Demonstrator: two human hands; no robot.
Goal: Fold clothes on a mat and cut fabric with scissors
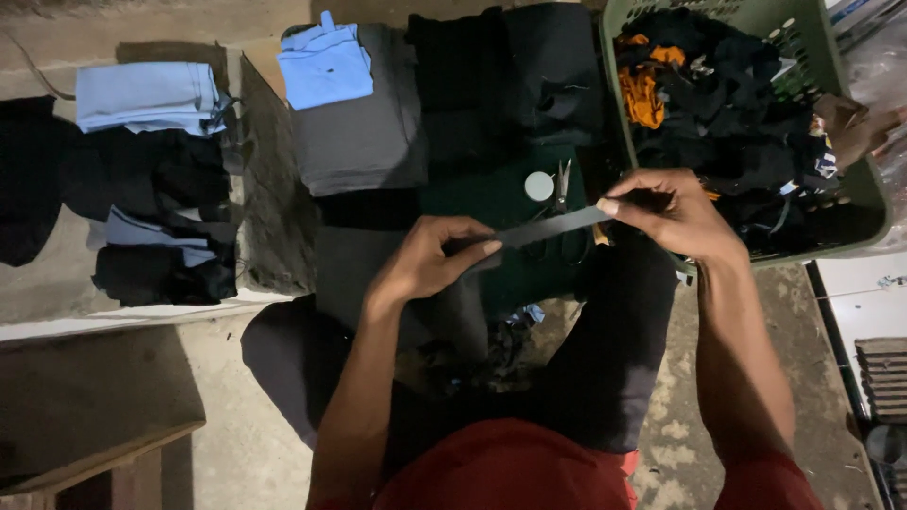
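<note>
green slatted plastic laundry basket (855,142) at right, heaped with dark scraps. narrow dark grey fabric strip (553,227) stretched over lap: left hand (425,264) pinching near end, right hand (675,212) pinching far end. best kept taut, flat, untwisted.

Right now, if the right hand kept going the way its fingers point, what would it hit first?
Probably the small round white disc and the scissors beside it: the right hand, pinching the grey strip, points up-left toward them. Depth is unclear.
</note>
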